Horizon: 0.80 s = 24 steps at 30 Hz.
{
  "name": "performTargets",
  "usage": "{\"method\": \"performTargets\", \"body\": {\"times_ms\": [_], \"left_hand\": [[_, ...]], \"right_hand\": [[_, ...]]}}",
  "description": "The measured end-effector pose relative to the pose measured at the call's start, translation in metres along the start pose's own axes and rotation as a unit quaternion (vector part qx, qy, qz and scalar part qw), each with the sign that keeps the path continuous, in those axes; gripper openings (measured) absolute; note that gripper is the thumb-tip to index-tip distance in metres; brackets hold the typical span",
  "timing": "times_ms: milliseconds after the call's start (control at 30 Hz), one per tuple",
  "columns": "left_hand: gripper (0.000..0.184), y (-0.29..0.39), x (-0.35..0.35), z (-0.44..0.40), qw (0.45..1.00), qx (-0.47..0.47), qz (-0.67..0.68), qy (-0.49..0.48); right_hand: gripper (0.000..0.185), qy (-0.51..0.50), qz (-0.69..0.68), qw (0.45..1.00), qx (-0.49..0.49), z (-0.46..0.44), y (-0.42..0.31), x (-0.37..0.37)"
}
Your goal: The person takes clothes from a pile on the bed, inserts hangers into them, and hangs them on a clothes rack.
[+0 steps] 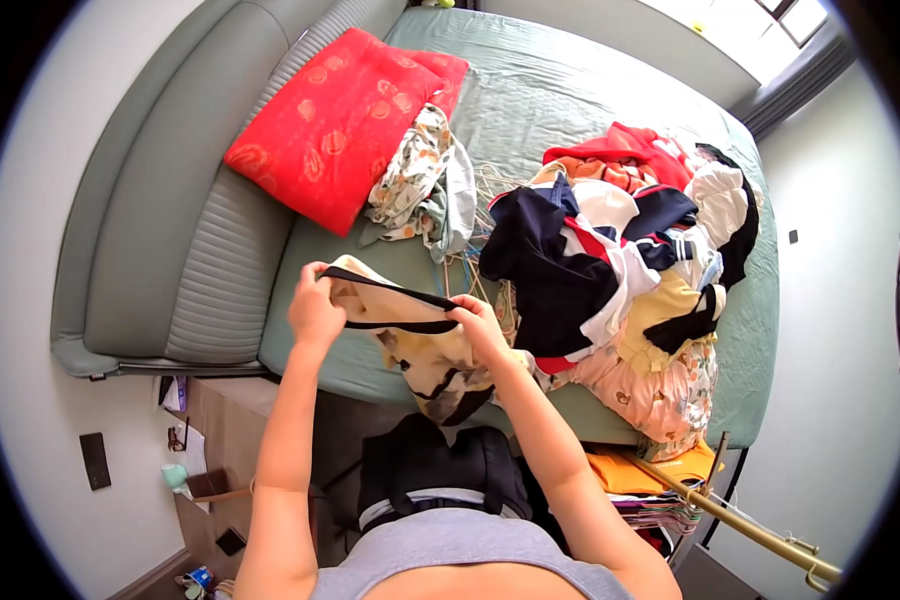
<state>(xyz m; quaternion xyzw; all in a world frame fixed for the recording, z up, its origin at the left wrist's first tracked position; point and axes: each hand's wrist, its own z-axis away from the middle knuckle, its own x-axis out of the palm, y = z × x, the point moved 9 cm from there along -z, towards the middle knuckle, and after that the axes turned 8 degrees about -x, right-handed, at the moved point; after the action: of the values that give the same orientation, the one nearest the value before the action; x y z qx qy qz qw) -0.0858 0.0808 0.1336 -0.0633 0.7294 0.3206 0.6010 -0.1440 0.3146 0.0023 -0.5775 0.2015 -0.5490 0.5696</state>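
A cream garment with dark patches and black edging (430,365) hangs between my two hands, its black-trimmed opening stretched wide. My left hand (317,306) pinches one end of the trim. At the other end, my right hand (480,325) grips the black edge. The lower part of the garment hangs down past the edge of the green-sheeted bed (345,370). To the right of my right hand lies a large heap of clothes, with a black garment (550,270) nearest.
A red folded quilt (340,120) and patterned cloth (410,175) lie near the grey headboard (160,230). Clothes hangers (490,185) are scattered mid-bed. A black bag (440,465) is below my hands; a gold-coloured rail (740,525) stands at the lower right.
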Motion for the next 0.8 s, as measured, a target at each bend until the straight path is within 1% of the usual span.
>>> {"method": "performTargets", "body": {"times_ms": [33, 100, 133, 167, 233, 267, 300, 367, 433, 467, 500, 533, 567, 600, 633, 700, 733, 767, 800], "left_hand": [[0.033, -0.013, 0.029, -0.009, 0.996, -0.028, -0.038, -0.081], [0.036, -0.033, 0.087, -0.016, 0.981, -0.028, -0.09, -0.171], [0.038, -0.043, 0.114, -0.017, 0.974, -0.024, -0.092, -0.204], [0.039, -0.052, 0.138, -0.016, 0.967, -0.019, -0.094, -0.235], [0.039, -0.064, 0.166, -0.012, 0.955, -0.04, -0.066, -0.285], [0.039, -0.071, 0.174, -0.013, 0.96, -0.043, -0.028, -0.275], [0.037, -0.072, 0.176, -0.015, 0.961, -0.053, -0.016, -0.273], [0.036, -0.081, 0.18, -0.021, 0.96, -0.075, 0.011, -0.27], [0.039, -0.088, 0.183, -0.026, 0.958, -0.091, 0.02, -0.273], [0.039, -0.089, 0.184, -0.028, 0.955, -0.104, 0.026, -0.275], [0.039, -0.091, 0.185, -0.029, 0.953, -0.116, 0.032, -0.277], [0.039, -0.095, 0.189, -0.031, 0.958, -0.107, 0.044, -0.263], [0.04, -0.096, 0.189, -0.031, 0.961, -0.106, 0.052, -0.25], [0.04, -0.1, 0.193, -0.031, 0.962, -0.105, 0.047, -0.249], [0.04, -0.104, 0.197, -0.031, 0.963, -0.105, 0.044, -0.246], [0.046, -0.109, 0.202, -0.031, 0.962, -0.103, 0.049, -0.249], [0.049, -0.11, 0.202, -0.032, 0.962, -0.101, 0.052, -0.25], [0.047, -0.11, 0.202, -0.033, 0.962, -0.1, 0.055, -0.249], [0.044, -0.108, 0.201, -0.034, 0.962, -0.099, 0.058, -0.247]], "right_hand": [[0.012, 0.006, 0.013, 1.0, 0.014, -0.019, 0.03, -0.004], [0.013, 0.044, 0.127, 0.99, 0.041, -0.043, 0.077, -0.02], [0.017, 0.051, 0.21, 0.972, 0.09, -0.049, 0.099, -0.031], [0.025, 0.041, 0.211, 0.972, 0.093, -0.055, 0.115, -0.035], [0.034, 0.082, 0.111, 0.975, 0.175, -0.062, 0.151, -0.051], [0.04, 0.096, 0.101, 0.977, 0.161, -0.075, 0.18, -0.075], [0.038, 0.117, 0.084, 0.967, 0.21, -0.083, 0.201, -0.093], [0.04, 0.171, 0.145, 0.956, 0.189, -0.106, 0.224, -0.13], [0.043, 0.208, 0.281, 0.923, 0.161, -0.13, 0.236, -0.156], [0.048, 0.204, 0.317, 0.913, 0.155, -0.144, 0.253, -0.171], [0.052, 0.204, 0.334, 0.907, 0.157, -0.155, 0.255, -0.176], [0.055, 0.193, 0.374, 0.895, 0.151, -0.168, 0.256, -0.178], [0.058, 0.185, 0.413, 0.88, 0.146, -0.177, 0.258, -0.18], [0.057, 0.199, 0.463, 0.854, 0.132, -0.184, 0.253, -0.177], [0.056, 0.217, 0.443, 0.857, 0.147, -0.188, 0.255, -0.177], [0.055, 0.25, 0.403, 0.863, 0.176, -0.192, 0.256, -0.176], [0.049, 0.281, 0.358, 0.878, 0.149, -0.192, 0.249, -0.174], [0.042, 0.301, 0.323, 0.895, 0.069, -0.189, 0.234, -0.169], [0.032, 0.29, 0.359, 0.885, -0.057, -0.189, 0.21, -0.156]]}}
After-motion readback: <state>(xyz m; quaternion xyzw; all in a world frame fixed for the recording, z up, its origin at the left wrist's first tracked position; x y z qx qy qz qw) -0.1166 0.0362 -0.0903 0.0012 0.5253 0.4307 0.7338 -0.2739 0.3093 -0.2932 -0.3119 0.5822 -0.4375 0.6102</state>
